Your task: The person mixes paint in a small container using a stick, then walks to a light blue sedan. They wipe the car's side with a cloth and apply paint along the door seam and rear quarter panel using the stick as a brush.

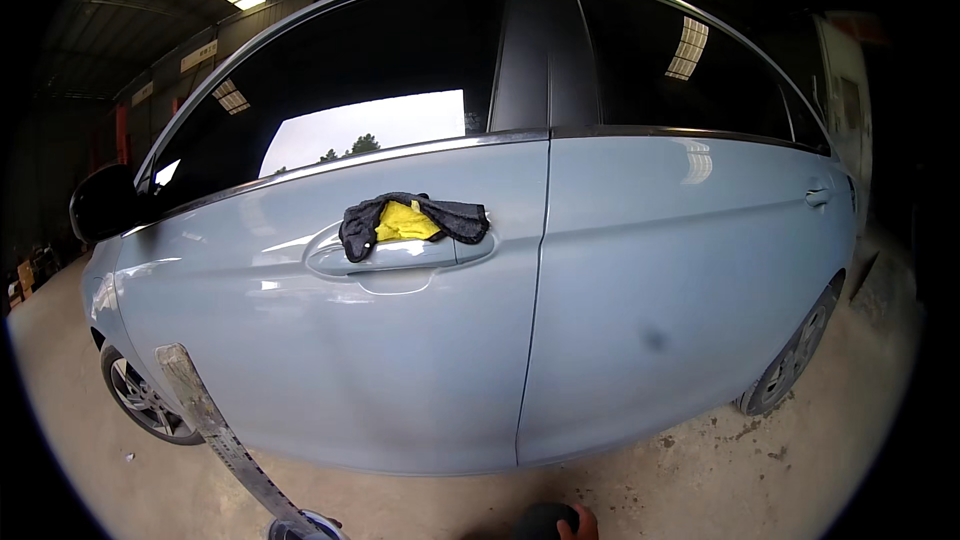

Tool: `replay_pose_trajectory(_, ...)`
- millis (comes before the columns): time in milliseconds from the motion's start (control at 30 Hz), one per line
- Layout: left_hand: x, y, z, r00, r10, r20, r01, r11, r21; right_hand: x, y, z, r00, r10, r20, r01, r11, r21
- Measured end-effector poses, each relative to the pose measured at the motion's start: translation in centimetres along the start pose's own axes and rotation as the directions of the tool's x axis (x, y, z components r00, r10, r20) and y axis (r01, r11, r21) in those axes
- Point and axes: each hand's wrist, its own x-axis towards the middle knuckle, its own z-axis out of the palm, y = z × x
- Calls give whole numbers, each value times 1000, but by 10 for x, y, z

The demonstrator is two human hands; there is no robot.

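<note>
At the bottom edge, right of the middle, a bit of my right hand (pixel 580 523) shows, its fingers curled beside a dark rounded thing (pixel 543 521). They seem to grip it, but the frame cuts off most of it and I cannot make out its kind. My left hand is out of view. Ahead stands a light blue car (pixel 430 360) seen from its side. A dark grey and yellow cloth (pixel 408 220) lies draped over the front door's handle (pixel 400 256), away from my hand.
A long, worn flat strip (pixel 225 430) slants up at lower left, its foot at a round blue-rimmed thing (pixel 310 523). The side mirror (pixel 100 203) juts out at the left. Both wheels, front (pixel 140 395) and rear (pixel 795 355), rest on the stained floor (pixel 680 480).
</note>
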Motion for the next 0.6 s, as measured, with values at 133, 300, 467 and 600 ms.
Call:
replay_pose_trajectory(133,34,-26,34,919,323,226,-386,628,676,-42,1,-19,990,-140,29,141,926,-350)
replay_pose_trajectory(300,48,-44,107,901,268,341,-432,477,765,-2,41,-24,975,211,-61,-186,941,282)
replay_pose_trajectory(467,50,-65,198,948,151,279,-276,828,488,7,57,-31,789,533,304,-591,526,612)
replay_pose_trajectory(600,74,-78,229,867,141,478,-486,457,745,-35,75,-78,533,573,623,-834,231,501)
